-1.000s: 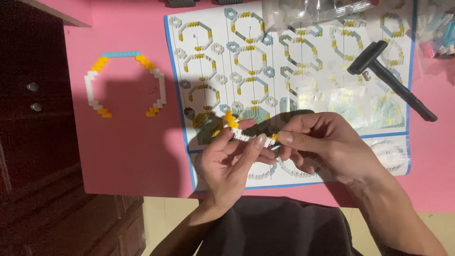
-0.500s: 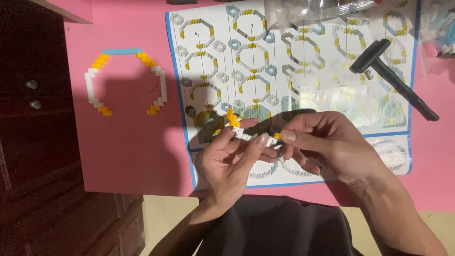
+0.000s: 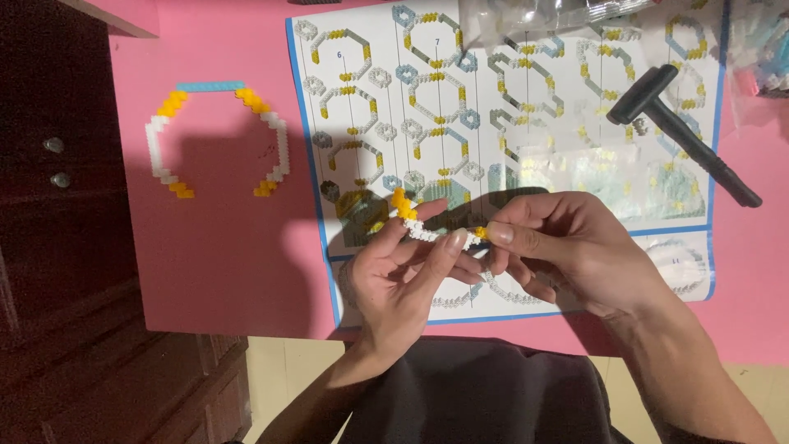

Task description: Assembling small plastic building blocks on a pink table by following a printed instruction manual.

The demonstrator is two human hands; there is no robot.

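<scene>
Left hand (image 3: 403, 275) and right hand (image 3: 567, 247) both pinch a short white brick strip (image 3: 431, 232) with yellow ends, held just above the instruction sheet (image 3: 509, 123) on the pink tabletop (image 3: 230, 263). Partly built brick ring (image 3: 215, 136) lies well to the left. Black hammer (image 3: 682, 127) rests on the sheet's right side.

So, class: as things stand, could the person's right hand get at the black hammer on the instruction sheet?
Probably yes. The black hammer lies uncovered on the instruction sheet, just beyond the right hand, with nothing between them. But that hand is pinching the small brick strip along with the left hand.
</scene>
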